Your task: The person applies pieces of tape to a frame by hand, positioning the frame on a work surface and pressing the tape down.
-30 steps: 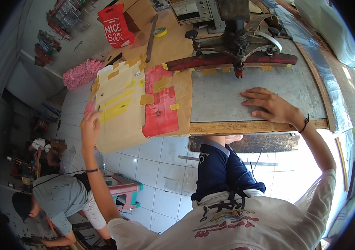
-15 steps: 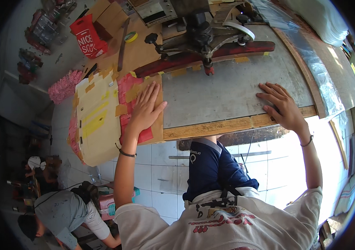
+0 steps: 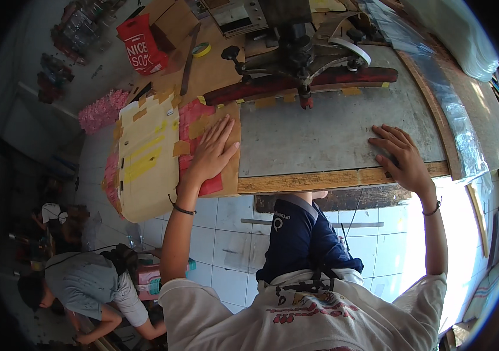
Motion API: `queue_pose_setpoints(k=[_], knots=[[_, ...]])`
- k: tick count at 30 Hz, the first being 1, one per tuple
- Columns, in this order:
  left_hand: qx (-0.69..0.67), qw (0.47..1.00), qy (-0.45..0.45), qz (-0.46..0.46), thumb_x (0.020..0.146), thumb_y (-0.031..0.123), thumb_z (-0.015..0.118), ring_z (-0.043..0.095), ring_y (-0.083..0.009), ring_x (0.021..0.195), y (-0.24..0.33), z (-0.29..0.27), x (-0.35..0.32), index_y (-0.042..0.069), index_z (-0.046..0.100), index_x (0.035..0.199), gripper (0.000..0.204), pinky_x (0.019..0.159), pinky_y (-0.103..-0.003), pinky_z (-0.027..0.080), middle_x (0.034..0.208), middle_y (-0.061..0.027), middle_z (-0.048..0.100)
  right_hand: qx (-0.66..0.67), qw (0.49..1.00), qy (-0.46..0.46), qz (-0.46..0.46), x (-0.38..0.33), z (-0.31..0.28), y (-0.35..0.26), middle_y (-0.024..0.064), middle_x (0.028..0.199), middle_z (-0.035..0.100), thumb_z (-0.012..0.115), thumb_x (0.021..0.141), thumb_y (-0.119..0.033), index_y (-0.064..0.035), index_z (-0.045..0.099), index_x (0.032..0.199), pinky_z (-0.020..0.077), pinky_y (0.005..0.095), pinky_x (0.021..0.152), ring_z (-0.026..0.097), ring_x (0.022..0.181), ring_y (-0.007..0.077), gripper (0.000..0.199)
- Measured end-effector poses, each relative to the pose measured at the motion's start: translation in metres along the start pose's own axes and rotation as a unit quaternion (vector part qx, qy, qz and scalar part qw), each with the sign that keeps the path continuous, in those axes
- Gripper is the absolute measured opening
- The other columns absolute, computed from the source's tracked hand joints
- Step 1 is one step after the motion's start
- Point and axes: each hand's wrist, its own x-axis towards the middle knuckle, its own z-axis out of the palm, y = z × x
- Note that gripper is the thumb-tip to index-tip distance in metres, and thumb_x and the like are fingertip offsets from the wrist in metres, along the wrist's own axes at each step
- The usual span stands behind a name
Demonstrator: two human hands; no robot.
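Note:
My left hand (image 3: 210, 155) lies flat with its fingers stretched out, on brown cardboard (image 3: 232, 158) and pink-red tape (image 3: 186, 120) beside a grey metal plate (image 3: 302, 137). On the plate's right part, near its front edge, my right hand (image 3: 403, 158) rests with fingers spread. Neither hand holds anything. Above the plate's back part stands a machine with a long, worn red bar (image 3: 296, 83) on black metal arms. A wooden strip (image 3: 314, 180) runs along the plate's front edge. Left of my left hand is a cream sheet (image 3: 147, 152) patched with yellow and brown tape.
At the back left are a red bag (image 3: 140, 45), a yellow tape roll (image 3: 201, 49), a dark flat strip (image 3: 189, 61) and a pink bundle (image 3: 104, 110). Clear plastic sheeting (image 3: 457, 117) lies along the right side. A co-worker (image 3: 88, 281) bends low at the lower left.
The view has shifted slightly, so the table appears a little further right. Both my hands stay in place. The co-worker at lower left has changed posture, and an arm now shows below.

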Motion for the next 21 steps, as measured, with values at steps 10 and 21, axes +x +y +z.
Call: queue_pose_setpoints(k=[10,21], knots=[[0.073,0.997,0.016,-0.028,0.101,0.054,0.051,0.040,-0.0340,0.141,0.029,-0.015,0.029,0.007,0.043,0.152,0.070,0.117,-0.051,0.032,0.152,-0.0136,0.042,0.005,0.999,0.032,-0.005,0.005,0.003,-0.001,0.0088,0.146,0.057,0.063,0.095,-0.022,-0.0081,0.068,0.124,0.0344,0.0477,0.119,0.045,0.140,0.0303,0.032],[0.057,0.988,0.138,-0.027,0.101,0.041,0.055,0.045,-0.0386,0.129,0.033,0.008,0.033,0.007,0.055,0.144,0.055,0.110,-0.049,0.036,0.141,-0.0191,0.048,0.012,0.999,0.040,-0.002,0.006,0.002,-0.008,0.0099,0.145,0.057,0.065,0.093,-0.017,-0.0070,0.069,0.120,0.0353,0.0472,0.118,0.045,0.140,0.0304,0.029]])
